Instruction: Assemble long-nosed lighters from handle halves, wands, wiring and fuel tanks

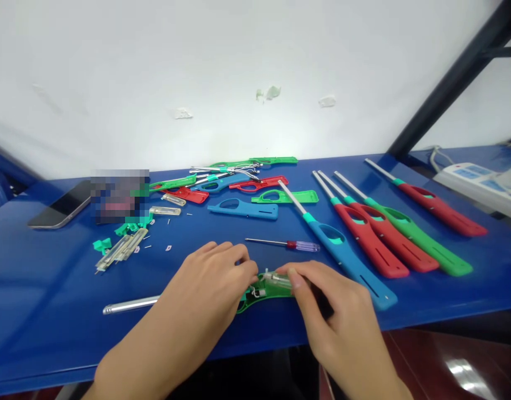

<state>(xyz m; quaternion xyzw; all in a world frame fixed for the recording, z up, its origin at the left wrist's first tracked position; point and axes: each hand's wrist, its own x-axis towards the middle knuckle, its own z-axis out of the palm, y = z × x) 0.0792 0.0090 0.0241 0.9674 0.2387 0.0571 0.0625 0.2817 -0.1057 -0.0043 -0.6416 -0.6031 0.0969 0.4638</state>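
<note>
The right hand (339, 305) pinches a clear tank (280, 279) between thumb and finger, over the right part of an open green casing (272, 291) that sits near the front edge of the tabletop (197, 233). The left hand (216, 272) is curled over the casing's other side with its fingers bent; I cannot tell what its fingertips close on, though that position probably steadies the work. The casing lies with its hollow side up, likely so the parts inside can be reached, and a metal barrel (130, 305) shows beyond the left wrist, seemingly in line with it. Just behind the hands lies a screwdriver (297, 245), presumably within easy reach. To the right, 5 whole lighters lie slanted: 1 blue lighter (355, 269), 3 red lighters (382, 258) and 1 green lighter (430, 247), perhaps apart to avoid mixing with loose parts. Behind, a blue casing (247, 210) lies near other coloured casings, while spare clear tanks (124, 248) and teal pieces (133, 226) cluster at left, apparently grouped by kind. A phone (61, 208) rests farther left.
</note>
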